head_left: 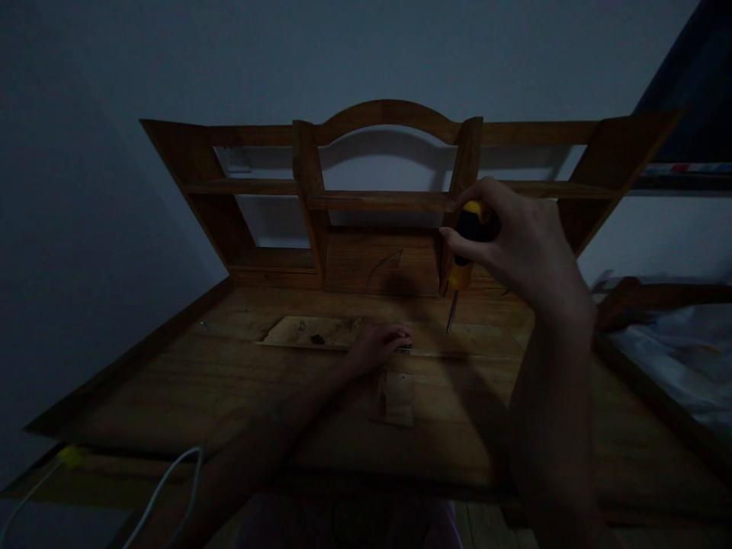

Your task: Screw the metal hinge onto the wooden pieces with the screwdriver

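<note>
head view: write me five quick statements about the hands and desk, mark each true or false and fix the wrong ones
1. The right-hand grip holds a yellow-and-black screwdriver. True.
2. The screwdriver's metal shaft points upward. False: it points downward.
3. The left-hand grip holds a second screwdriver. False: its fingertips are at a small dark object, too dim to identify.
4. A brown wooden shelf unit with an arched top stands along the desk's back. True.
5. A thin white cord shows at front right. False: front left.
</note>
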{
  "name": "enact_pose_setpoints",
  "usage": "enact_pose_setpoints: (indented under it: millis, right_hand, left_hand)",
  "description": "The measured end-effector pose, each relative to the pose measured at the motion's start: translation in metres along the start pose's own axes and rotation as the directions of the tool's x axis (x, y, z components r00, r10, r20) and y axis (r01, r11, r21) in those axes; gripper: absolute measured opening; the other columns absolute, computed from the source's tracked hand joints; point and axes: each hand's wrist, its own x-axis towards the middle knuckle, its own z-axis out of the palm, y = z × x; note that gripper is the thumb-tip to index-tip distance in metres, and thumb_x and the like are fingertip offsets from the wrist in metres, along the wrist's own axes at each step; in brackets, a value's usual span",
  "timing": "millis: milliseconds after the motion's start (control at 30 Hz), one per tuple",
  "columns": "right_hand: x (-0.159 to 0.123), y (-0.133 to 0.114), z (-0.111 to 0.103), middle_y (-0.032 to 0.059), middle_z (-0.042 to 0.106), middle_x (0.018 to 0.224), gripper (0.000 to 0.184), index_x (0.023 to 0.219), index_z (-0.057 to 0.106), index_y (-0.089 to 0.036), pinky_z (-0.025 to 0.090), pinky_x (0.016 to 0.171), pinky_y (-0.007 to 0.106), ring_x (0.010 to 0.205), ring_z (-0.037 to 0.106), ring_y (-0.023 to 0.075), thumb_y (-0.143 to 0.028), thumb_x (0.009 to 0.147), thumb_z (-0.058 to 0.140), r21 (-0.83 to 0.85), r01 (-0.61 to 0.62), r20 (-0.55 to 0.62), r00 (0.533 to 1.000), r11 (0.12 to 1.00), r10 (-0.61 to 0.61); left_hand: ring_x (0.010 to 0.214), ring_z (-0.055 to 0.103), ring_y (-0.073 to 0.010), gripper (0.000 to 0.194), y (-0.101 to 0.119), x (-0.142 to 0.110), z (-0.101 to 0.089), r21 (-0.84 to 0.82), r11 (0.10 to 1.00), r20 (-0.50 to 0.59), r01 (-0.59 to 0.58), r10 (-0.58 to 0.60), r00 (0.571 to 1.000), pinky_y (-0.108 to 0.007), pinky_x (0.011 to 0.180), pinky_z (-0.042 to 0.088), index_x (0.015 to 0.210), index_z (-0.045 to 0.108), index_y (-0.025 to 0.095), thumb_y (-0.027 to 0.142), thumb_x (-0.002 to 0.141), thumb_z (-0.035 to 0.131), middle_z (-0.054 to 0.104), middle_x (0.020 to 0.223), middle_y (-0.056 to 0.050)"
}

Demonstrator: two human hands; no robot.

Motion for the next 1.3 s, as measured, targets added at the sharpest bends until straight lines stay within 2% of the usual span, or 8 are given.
enact_pose_setpoints:
  millis: [200, 400, 567, 800, 900, 1033, 1167, 1300]
  right_hand:
    - [0.0, -0.001, -0.001, 0.0029, 0.069, 0.087, 0.02, 0.102, 0.063, -0.03, 0.044, 0.068, 0.037, 0.081, 0.065, 0.0271, -0.03, 0.083, 0.071, 0.016, 0.007, 0.02, 1.0, 1.0, -0.007]
    - [-0.001, 0.001, -0.002, 0.0051, 0.069, 0.088, 0.023, 0.107, 0.064, -0.027, 0.043, 0.068, 0.037, 0.082, 0.065, 0.0279, -0.034, 0.086, 0.069, -0.008, 0.041, 0.012, 0.999, 0.999, -0.041]
    - [-0.001, 0.0, -0.003, 0.0062, 0.07, 0.092, 0.026, 0.111, 0.063, -0.027, 0.043, 0.069, 0.037, 0.085, 0.065, 0.0281, -0.035, 0.087, 0.067, 0.008, 0.04, 0.037, 0.998, 0.999, -0.041]
    - [-0.002, 0.002, -0.004, 0.0066, 0.07, 0.093, 0.027, 0.113, 0.063, -0.026, 0.043, 0.071, 0.037, 0.087, 0.064, 0.0283, -0.036, 0.088, 0.066, 0.007, 0.016, 0.058, 0.998, 1.0, -0.016]
    - [-0.002, 0.006, -0.001, 0.0054, 0.069, 0.088, 0.022, 0.106, 0.064, -0.025, 0.043, 0.069, 0.035, 0.081, 0.064, 0.0257, -0.037, 0.088, 0.067, 0.026, 0.019, 0.128, 0.991, 0.999, -0.022]
    - [0.001, 0.01, 0.012, 0.0035, 0.069, 0.083, 0.017, 0.097, 0.065, -0.022, 0.042, 0.066, 0.032, 0.077, 0.064, 0.0225, -0.037, 0.088, 0.068, 0.054, 0.044, 0.227, 0.972, 0.998, -0.055]
    - [0.004, 0.012, 0.024, 0.0052, 0.069, 0.087, 0.018, 0.099, 0.064, -0.021, 0.042, 0.07, 0.032, 0.083, 0.064, 0.0242, -0.035, 0.089, 0.067, 0.025, 0.052, 0.237, 0.97, 0.998, -0.057]
    - [0.004, 0.011, 0.026, 0.006, 0.07, 0.09, 0.017, 0.1, 0.063, -0.021, 0.042, 0.07, 0.032, 0.085, 0.064, 0.0244, -0.035, 0.09, 0.065, 0.021, 0.051, 0.239, 0.97, 0.998, -0.055]
  left_hand:
    - [0.093, 0.069, -0.0176, 0.017, 0.007, 0.0, -0.003, 0.009, 1.0, -0.009, -0.024, 0.024, 1.0, -0.029, 0.087, 0.051, 0.099, 0.073, 0.021, 0.031, 0.095, 0.06, 0.075, 0.099, -0.002]
    - [0.092, 0.069, -0.0177, 0.018, 0.008, 0.001, -0.004, 0.053, 0.996, -0.034, -0.072, 0.074, 0.997, -0.029, 0.086, 0.052, 0.094, 0.075, 0.018, 0.031, 0.093, 0.062, 0.074, 0.097, -0.005]
    - [0.095, 0.069, -0.0178, 0.017, 0.005, 0.001, -0.003, 0.091, 0.993, -0.043, -0.078, 0.082, 0.996, -0.029, 0.087, 0.053, 0.098, 0.075, 0.019, 0.029, 0.093, 0.063, 0.075, 0.102, -0.005]
    - [0.087, 0.071, -0.0161, 0.022, -0.006, -0.001, 0.007, -0.037, 0.999, -0.109, -0.025, 0.02, 0.994, -0.029, 0.084, 0.058, 0.105, 0.072, 0.016, 0.03, 0.089, 0.067, 0.075, 0.098, -0.006]
    - [0.088, 0.071, -0.0164, 0.02, -0.002, 0.0, 0.006, -0.101, 0.995, -0.09, 0.0, -0.009, 0.996, -0.029, 0.086, 0.057, 0.101, 0.073, 0.015, 0.029, 0.087, 0.07, 0.075, 0.098, -0.007]
    - [0.088, 0.071, -0.0166, 0.016, 0.006, 0.002, 0.001, -0.129, 0.991, -0.015, 0.027, -0.029, 0.999, -0.029, 0.085, 0.056, 0.095, 0.074, 0.014, 0.028, 0.088, 0.068, 0.075, 0.095, -0.007]
    - [0.086, 0.07, -0.0157, 0.015, 0.011, 0.002, -0.001, -0.123, 0.992, 0.025, 0.015, -0.012, 1.0, -0.028, 0.082, 0.055, 0.096, 0.072, 0.014, 0.026, 0.09, 0.065, 0.074, 0.092, -0.006]
    - [0.083, 0.068, -0.0151, 0.015, 0.011, 0.002, -0.001, -0.091, 0.996, 0.022, 0.002, 0.0, 1.0, -0.026, 0.079, 0.054, 0.095, 0.072, 0.014, 0.026, 0.091, 0.064, 0.073, 0.09, -0.006]
